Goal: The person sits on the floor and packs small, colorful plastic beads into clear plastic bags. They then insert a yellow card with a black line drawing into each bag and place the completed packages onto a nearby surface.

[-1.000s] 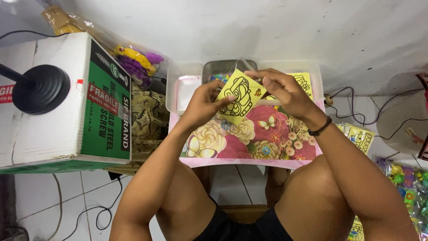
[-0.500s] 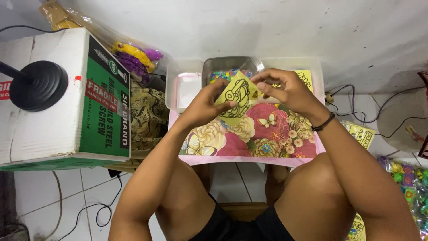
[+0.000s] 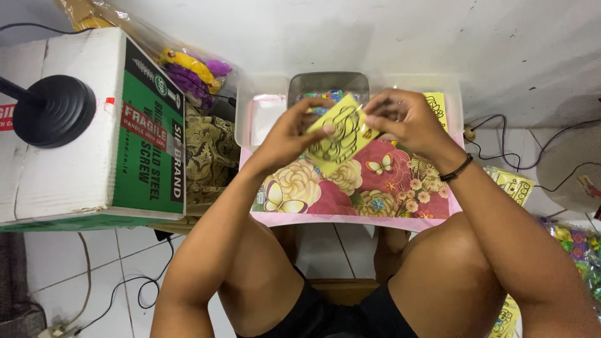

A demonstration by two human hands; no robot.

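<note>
The yellow card (image 3: 341, 139) is a flat paper piece with black line drawing on it. It is held in the air above the small table (image 3: 350, 219), in front of the clear plastic tray (image 3: 263, 119) and the dark metal tin (image 3: 328, 84). The card is tilted: its long axis runs from lower left to upper right, and the printed face looks up to the camera. The lower corner points down toward the flowered cloth (image 3: 375, 188) which covers the table.

The left hand (image 3: 291, 134) pinches the left edge of the card. The thumb lies on the printed face and the other fingers are curled behind it, pressed together on the paper. The right hand (image 3: 407, 122) takes the upper right end of the card. Its fingers are bent close and meet at the card's corner, so the grip is narrow, not spread. If something small is also between these fingertips, I cannot tell, because the fingers hide it. A black band (image 3: 456, 169) is on the right wrist.

Another yellow sheet (image 3: 438, 106) lies in the tray just behind the right hand. To the left stands a big cardboard box (image 3: 94, 125) with a black round stand (image 3: 53, 111) on top.
</note>
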